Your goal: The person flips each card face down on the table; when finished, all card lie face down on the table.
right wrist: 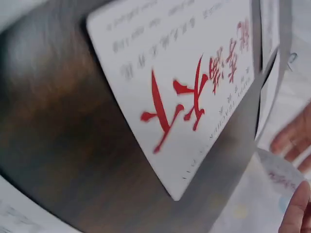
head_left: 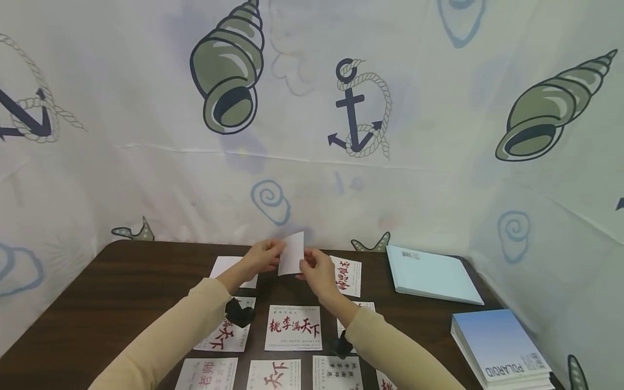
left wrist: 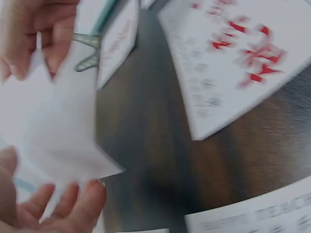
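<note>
Both hands hold a small white card (head_left: 291,253) up over the far part of the table, its plain side toward the head camera. My left hand (head_left: 260,257) pinches its left edge, and my right hand (head_left: 319,273) has thumb and fingers at the lower right edge. In the right wrist view, reddish print shows on the other face of the held card (right wrist: 281,175). Below the hands lies a card with red characters (head_left: 293,328). A blank-looking card (head_left: 225,264) is by the left wrist, partly covered; a printed card (head_left: 347,276) lies right of the right hand.
More printed cards lie in rows nearer the front, such as one at the front left (head_left: 207,374). At the right of the dark table (head_left: 122,303) are a pale blue book (head_left: 434,276) and a thick POLAROID book (head_left: 502,344). A patterned cloth (head_left: 312,200) hangs behind.
</note>
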`<act>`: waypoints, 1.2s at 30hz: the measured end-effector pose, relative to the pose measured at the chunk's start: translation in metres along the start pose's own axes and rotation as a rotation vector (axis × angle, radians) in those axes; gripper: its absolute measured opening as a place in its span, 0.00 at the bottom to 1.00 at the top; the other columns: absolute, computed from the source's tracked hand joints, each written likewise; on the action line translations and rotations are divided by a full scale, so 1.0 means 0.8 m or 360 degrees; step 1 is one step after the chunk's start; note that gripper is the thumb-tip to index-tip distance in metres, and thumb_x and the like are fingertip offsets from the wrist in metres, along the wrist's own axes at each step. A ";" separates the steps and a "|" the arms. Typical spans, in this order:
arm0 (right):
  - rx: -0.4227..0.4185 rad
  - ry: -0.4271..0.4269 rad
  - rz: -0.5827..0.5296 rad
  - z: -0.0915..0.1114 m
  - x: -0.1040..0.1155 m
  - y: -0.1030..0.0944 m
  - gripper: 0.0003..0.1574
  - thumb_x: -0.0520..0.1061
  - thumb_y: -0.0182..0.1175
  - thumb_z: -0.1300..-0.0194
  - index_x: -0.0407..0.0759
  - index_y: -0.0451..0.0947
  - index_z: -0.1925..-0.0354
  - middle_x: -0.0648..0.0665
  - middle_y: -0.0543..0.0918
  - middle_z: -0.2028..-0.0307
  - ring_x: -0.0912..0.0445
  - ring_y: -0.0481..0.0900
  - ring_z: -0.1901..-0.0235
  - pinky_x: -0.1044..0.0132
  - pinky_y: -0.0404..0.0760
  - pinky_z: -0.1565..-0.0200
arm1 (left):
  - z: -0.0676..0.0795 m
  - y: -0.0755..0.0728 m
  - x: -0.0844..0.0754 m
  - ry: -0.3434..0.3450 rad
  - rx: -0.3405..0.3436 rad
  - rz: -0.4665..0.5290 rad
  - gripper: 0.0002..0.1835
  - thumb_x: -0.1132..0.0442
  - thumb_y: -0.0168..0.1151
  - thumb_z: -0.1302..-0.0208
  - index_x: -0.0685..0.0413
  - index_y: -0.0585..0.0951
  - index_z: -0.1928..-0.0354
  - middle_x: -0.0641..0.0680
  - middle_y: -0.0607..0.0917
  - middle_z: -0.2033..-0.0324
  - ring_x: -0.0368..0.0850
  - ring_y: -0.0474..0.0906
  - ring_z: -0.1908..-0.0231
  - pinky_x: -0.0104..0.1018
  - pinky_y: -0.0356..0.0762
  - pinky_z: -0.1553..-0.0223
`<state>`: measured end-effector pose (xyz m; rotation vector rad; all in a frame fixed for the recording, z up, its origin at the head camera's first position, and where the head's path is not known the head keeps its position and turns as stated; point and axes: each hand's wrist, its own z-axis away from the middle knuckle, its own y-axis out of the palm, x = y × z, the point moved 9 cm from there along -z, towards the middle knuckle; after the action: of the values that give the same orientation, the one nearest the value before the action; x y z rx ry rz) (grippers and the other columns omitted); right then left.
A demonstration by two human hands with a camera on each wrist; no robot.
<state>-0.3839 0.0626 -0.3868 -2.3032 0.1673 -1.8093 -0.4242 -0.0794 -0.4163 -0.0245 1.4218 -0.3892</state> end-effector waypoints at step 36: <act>0.0006 0.0295 0.0752 -0.015 -0.062 -0.053 0.18 0.35 0.64 0.44 0.29 0.71 0.57 0.42 0.76 0.77 0.58 0.75 0.85 0.70 0.76 0.83 | 0.020 -0.004 0.014 0.0116 -0.0518 -0.1153 0.17 0.65 0.72 0.53 0.68 0.79 0.63 0.59 0.80 0.71 0.49 0.74 0.73 0.42 0.76 0.71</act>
<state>-0.4089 0.1138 -0.4215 -1.8775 0.6724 -1.7549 -0.4082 -0.0891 -0.4232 -0.8128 1.5049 -0.7490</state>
